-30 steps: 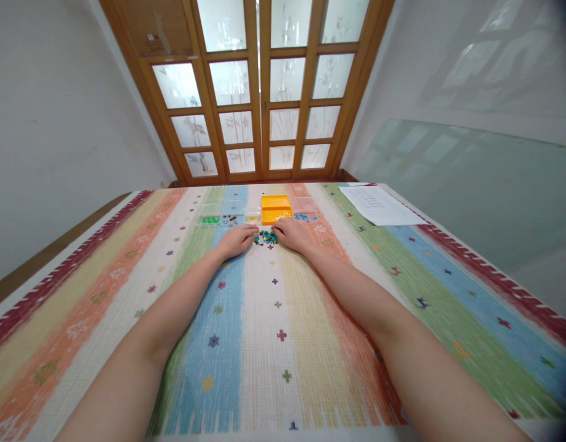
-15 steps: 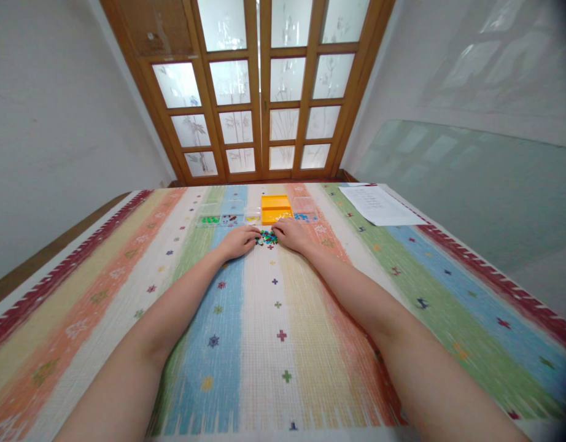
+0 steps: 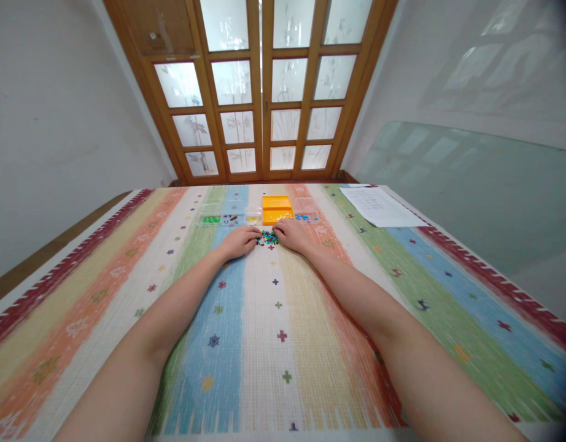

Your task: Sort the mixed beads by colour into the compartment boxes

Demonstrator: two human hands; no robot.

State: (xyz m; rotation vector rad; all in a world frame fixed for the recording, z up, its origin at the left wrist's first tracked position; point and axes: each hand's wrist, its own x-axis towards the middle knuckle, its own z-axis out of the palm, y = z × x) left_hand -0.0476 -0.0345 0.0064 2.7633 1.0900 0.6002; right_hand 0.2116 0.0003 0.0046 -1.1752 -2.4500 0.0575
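A small heap of mixed coloured beads [image 3: 267, 238] lies on the striped cloth far ahead of me. My left hand [image 3: 238, 240] rests on the cloth at the heap's left edge, fingers curled toward the beads. My right hand [image 3: 290, 233] sits at the heap's right edge, fingers bent and pinched down at the beads. What either hand's fingertips hold is too small to make out. Just behind the heap stands an orange tray [image 3: 276, 208].
Clear little boxes flank the tray: one with green beads [image 3: 211, 219], one with dark beads [image 3: 231, 218], one with yellow [image 3: 252, 217], one with blue [image 3: 303, 217]. A white sheet of paper [image 3: 377, 205] lies far right. Wooden glazed doors [image 3: 262, 92] stand behind the table.
Both hands stay at the bead heap with only slight finger movement. The view has shifted down a few pixels.
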